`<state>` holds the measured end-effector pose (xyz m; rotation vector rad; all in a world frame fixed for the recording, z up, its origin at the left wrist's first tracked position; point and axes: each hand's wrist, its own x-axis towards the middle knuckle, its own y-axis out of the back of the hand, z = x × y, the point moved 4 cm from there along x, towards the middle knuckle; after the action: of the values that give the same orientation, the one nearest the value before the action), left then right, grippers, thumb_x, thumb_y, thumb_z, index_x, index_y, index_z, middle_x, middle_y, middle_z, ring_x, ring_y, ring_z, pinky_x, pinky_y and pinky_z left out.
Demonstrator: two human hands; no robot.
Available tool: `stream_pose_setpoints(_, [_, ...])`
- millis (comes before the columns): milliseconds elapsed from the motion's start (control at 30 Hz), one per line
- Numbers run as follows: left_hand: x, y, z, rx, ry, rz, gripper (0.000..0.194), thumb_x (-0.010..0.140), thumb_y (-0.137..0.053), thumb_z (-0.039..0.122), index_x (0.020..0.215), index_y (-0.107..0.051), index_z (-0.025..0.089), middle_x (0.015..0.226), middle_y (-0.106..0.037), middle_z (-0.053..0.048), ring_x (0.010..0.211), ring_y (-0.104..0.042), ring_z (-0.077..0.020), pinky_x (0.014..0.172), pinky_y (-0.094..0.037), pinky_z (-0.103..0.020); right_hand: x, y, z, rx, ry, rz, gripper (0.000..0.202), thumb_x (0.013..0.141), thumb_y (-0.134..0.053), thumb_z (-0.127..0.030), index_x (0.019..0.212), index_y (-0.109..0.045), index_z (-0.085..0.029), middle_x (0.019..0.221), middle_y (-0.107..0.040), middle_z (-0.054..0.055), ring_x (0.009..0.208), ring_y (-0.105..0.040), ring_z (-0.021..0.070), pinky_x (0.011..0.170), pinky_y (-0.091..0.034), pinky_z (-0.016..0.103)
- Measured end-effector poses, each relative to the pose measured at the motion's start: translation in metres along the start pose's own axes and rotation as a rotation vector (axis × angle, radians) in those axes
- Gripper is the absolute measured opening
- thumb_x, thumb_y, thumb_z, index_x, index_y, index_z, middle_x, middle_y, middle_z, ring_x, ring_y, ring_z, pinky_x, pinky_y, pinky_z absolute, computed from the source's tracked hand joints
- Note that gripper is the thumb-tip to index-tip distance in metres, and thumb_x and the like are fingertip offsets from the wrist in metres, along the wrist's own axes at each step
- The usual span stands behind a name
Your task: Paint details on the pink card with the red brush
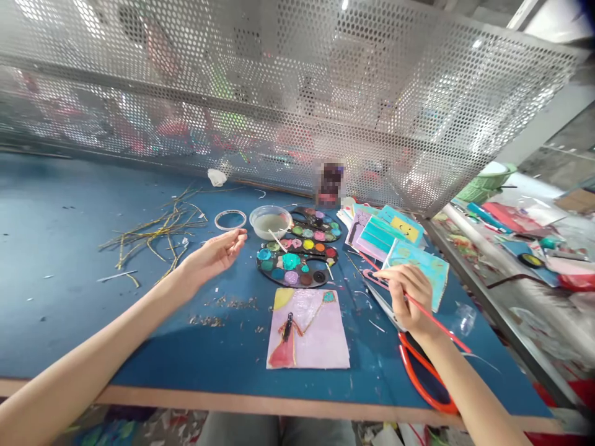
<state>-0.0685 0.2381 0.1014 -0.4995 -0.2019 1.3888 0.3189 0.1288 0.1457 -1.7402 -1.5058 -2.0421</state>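
Note:
My right hand (409, 297) is closed around a thin red paintbrush (437, 322), above a pair of scissors (421, 371) with orange-red handles. My left hand (216, 254) hovers left of the paint palettes, its thumb and fingers curled together; whether anything small is between them is hidden. Between my arms lies a square painting (320, 331) of a figure in a red dress with a kite on a pale lilac ground. Beyond it sits a black paint palette (264, 275) with several colour wells, and a second palette (337, 217) behind that one.
A clear tub of cloudy water (272, 220) stands near a roll of tape (230, 220). Thin yellowish twigs (158, 232) lie at left. Several painted cards (379, 235) are piled at right. A perforated metal screen (279, 93) rises behind the blue table (83, 310).

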Motion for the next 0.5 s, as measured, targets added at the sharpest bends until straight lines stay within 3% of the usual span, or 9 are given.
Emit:
stream_pose_setpoints(133, [-0.014, -0.011, 0.007, -0.004, 0.055, -0.062, 0.022, 0.093, -0.056, 0.031, 0.082, -0.058, 0.012, 0.052, -0.041, 0.012, 0.037, -0.028, 0.0007, 0.035, -0.027, -0.012, 0.000, 0.001, 0.000, 0.021, 0.009, -0.002, 0.022, 0.092, -0.044, -0.011, 0.095, -0.064, -0.021, 0.083, -0.069, 0.005, 0.076, -0.061, 0.0183, 0.072, -0.043, 0.034])
stream_pose_setpoints(200, [-0.022, -0.018, 0.010, -0.003, 0.055, -0.084, 0.029, 0.094, -0.055, 0.034, 0.074, -0.055, 0.013, 0.045, -0.032, 0.014, 0.033, -0.022, 0.0001, 0.034, -0.025, -0.013, 0.000, 0.001, 0.000, 0.054, -0.006, -0.007, 0.018, 0.091, -0.049, -0.011, 0.094, -0.064, -0.022, 0.082, -0.068, 0.004, 0.076, -0.061, 0.0180, 0.072, -0.045, 0.033])
stream_pose_setpoints(367, [-0.033, -0.031, 0.012, -0.007, 0.044, -0.090, 0.052, 0.096, -0.045, 0.043, 0.051, -0.041, 0.018, 0.033, -0.028, 0.010, 0.029, -0.021, -0.0029, 0.034, -0.025, -0.017, -0.002, 0.000, 0.000, 0.230, -0.175, 0.021, 0.015, 0.094, -0.049, -0.018, 0.088, -0.062, -0.023, 0.078, -0.065, 0.003, 0.074, -0.060, 0.0164, 0.069, -0.047, 0.031])
stream_pose_setpoints(500, [-0.031, -0.031, 0.006, -0.006, 0.081, -0.062, 0.069, 0.096, -0.034, 0.054, 0.036, -0.031, 0.020, 0.026, -0.026, 0.004, 0.026, -0.027, -0.0050, 0.034, -0.029, -0.021, -0.004, -0.002, 0.008, 0.448, -0.470, 0.121, 0.031, 0.098, -0.044, -0.031, 0.073, -0.058, -0.021, 0.066, -0.053, 0.000, 0.063, -0.050, 0.0124, 0.061, -0.041, 0.028])
